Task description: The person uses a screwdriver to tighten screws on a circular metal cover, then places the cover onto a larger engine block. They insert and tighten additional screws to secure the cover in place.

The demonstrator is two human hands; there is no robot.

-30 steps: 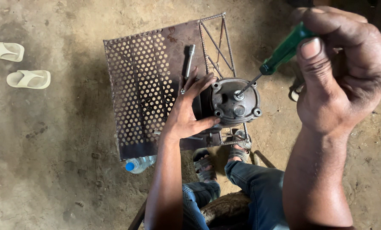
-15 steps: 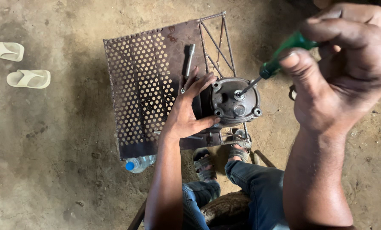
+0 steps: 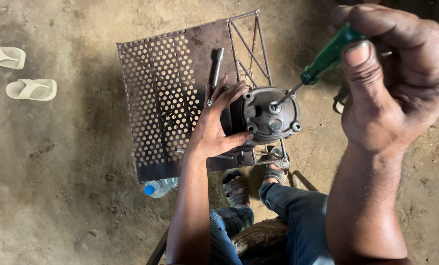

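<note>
Holds, nearest the lens, a green-handled screwdriver [image 3: 327,56] in the right hand [image 3: 396,88], fingers and thumb wrapped tight round the handle, arm raised high above the work. Sits with knees in jeans [image 3: 298,216] just below, sandalled feet [image 3: 234,189] tucked under the table edge. Steadies, further down, a round grey metal housing [image 3: 271,115] with the left hand [image 3: 214,127], fingers spread and pressed flat against its left side, thumb hooked under the near rim. Stands the housing upright at the right edge of the table [image 3: 165,98], face up, small bolt bosses around the rim. Sets the screwdriver tip slantwise on a fitting near the middle of that face; looks like prying or turning at that fitting, though cannot tell which from this angle. Calls, for any further push on the tool, for the tip kept seated and the housing braced hard, since a slip would drive the blade towards the left fingers. Leaves a slim steel bar tool [image 3: 218,64] lying on the table just beyond the left fingertips. Shows the table as a rusty perforated sheet on a thin rod frame. Rests all of it on a bare, dusty earth floor [image 3: 57,196], with a plastic bottle [image 3: 160,186] lying at the table's near corner and a pair of pale sandals [image 3: 30,89] well apart at far left.
</note>
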